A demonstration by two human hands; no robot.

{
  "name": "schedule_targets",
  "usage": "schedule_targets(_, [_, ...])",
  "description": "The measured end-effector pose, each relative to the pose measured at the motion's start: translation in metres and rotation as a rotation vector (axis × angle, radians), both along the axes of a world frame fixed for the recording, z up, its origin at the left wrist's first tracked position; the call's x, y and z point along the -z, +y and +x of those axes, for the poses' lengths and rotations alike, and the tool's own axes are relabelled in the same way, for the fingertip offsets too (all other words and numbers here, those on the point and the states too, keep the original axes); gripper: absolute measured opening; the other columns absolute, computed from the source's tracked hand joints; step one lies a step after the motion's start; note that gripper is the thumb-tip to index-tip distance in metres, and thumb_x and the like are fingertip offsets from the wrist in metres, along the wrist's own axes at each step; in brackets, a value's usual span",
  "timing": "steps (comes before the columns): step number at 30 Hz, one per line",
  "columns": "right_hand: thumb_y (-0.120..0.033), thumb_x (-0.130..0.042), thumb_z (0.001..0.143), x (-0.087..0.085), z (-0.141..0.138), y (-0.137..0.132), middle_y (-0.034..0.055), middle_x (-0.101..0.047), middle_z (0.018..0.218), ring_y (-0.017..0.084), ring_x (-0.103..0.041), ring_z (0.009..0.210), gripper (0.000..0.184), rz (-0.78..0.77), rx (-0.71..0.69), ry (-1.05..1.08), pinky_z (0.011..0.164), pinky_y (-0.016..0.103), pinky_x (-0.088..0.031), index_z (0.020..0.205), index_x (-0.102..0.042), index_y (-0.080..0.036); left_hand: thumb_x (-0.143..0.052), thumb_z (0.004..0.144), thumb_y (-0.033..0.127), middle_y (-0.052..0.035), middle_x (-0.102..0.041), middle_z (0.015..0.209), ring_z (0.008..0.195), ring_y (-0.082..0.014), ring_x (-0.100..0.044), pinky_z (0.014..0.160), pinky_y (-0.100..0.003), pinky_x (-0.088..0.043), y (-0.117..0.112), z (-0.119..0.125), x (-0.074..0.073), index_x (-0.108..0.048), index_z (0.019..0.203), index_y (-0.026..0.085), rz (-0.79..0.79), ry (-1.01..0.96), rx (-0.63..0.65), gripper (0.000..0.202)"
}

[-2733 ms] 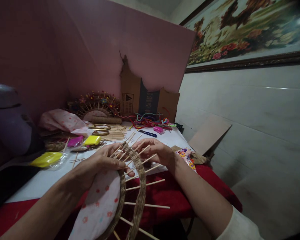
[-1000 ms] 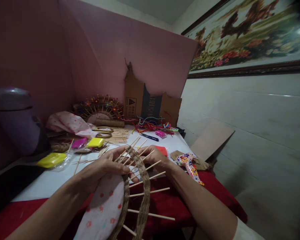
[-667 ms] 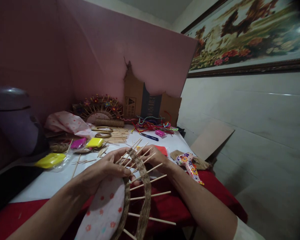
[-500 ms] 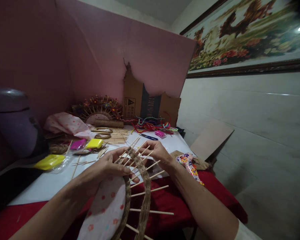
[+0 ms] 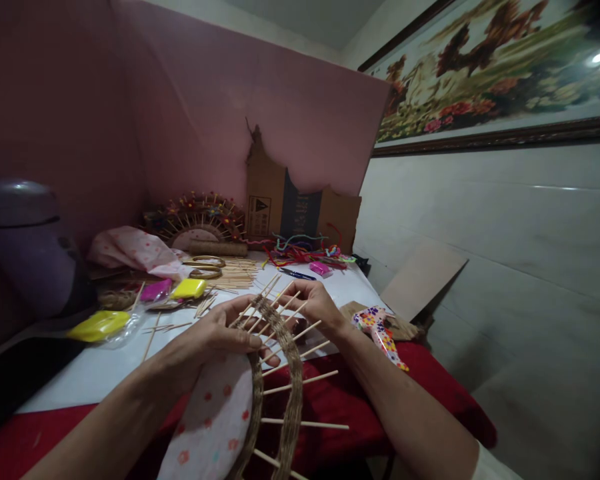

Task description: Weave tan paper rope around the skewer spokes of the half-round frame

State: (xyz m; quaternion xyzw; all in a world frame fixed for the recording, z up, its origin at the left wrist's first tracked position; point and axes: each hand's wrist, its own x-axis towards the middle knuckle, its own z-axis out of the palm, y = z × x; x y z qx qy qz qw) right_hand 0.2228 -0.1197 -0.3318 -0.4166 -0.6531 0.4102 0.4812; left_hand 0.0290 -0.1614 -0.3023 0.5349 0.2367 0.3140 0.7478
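Left hand (image 5: 215, 337) grips woven ring (image 5: 285, 373) (floral fabric centre); right hand (image 5: 313, 303) pinches a skewer (image 5: 300, 309) at its top.

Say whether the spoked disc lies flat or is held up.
Held up on edge: left hand and right hand grip the disc at its top.

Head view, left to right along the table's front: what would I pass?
Purple lidded pot, yellow plastic packet, left hand gripping the stick-spoked woven straw ring, right hand, flower-patterned white tool, brown cardboard sheet.
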Motion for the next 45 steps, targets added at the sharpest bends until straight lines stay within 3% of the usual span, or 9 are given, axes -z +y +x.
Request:
schedule_targets(6, [-0.033,-0.064,0.069,-0.002,0.006,0.007,-0.0020,-0.053,0.062,0.010,-0.047,0.059,0.018,0.193,0.017,0.055,0.058,0.024,-0.037,0.068,-0.058,-0.016,-0.061,0.063,0.004,-0.0117,-0.067,0.097,0.072,-0.0205,-0.065,0.067,-0.030,-0.048,0.000,0.001,0.002,-0.057,0.109,0.017,-0.023,0.019,0.017,0.048])
schedule_targets(12, [-0.036,-0.065,0.070,-0.008,0.011,0.006,-0.0050,-0.044,0.058,0.008,-0.037,0.051,0.022,0.185,0.057,0.114,0.048,0.022,-0.031,0.068,-0.055,-0.017,-0.060,0.061,0.004,-0.0119,-0.068,0.096,0.071,-0.0181,-0.065,0.068,-0.027,-0.047,-0.001,0.003,0.002,-0.062,0.100,0.015,0.006,0.111,0.038,0.041])
schedule_targets(24, [-0.033,-0.069,0.068,-0.008,0.008,0.005,-0.0037,-0.050,0.060,0.008,-0.042,0.055,0.020,0.250,0.020,0.195,0.054,0.023,-0.032,0.067,-0.058,-0.016,-0.058,0.060,0.001,-0.0102,-0.069,0.094,0.073,-0.0181,-0.064,0.068,-0.028,-0.047,0.000,0.006,0.003,-0.064,0.103,0.016,0.006,0.114,0.064,0.046])
schedule_targets(34, [-0.023,-0.074,0.065,-0.015,0.005,-0.001,-0.0016,-0.054,0.067,0.011,-0.047,0.067,0.011,0.426,-0.152,0.203,0.061,0.026,-0.035,0.063,-0.064,-0.019,-0.056,0.060,0.004,-0.0078,-0.068,0.090,0.069,-0.0167,-0.063,0.069,-0.029,-0.046,0.001,0.007,0.009,-0.062,0.107,0.015,0.029,0.134,0.100,0.049])
schedule_targets(37, [-0.022,-0.074,0.064,-0.017,0.008,0.002,-0.0021,-0.054,0.066,0.010,-0.047,0.065,0.010,0.374,-0.169,0.219,0.061,0.025,-0.036,0.062,-0.065,-0.019,-0.056,0.060,0.005,-0.0056,-0.067,0.085,0.070,-0.0178,-0.062,0.071,-0.032,-0.047,-0.001,0.008,0.009,-0.061,0.108,0.016,0.023,0.121,0.158,0.049])
schedule_targets(45, [-0.026,-0.074,0.062,-0.012,0.007,-0.002,-0.0027,-0.057,0.058,0.008,-0.049,0.054,0.016,-0.026,-0.202,0.179,0.054,0.022,-0.038,0.062,-0.063,-0.014,-0.058,0.061,0.007,-0.0059,-0.068,0.087,0.065,-0.0162,-0.063,0.067,-0.030,-0.047,-0.009,0.007,0.004,-0.061,0.110,0.019,-0.020,0.084,0.231,0.050])
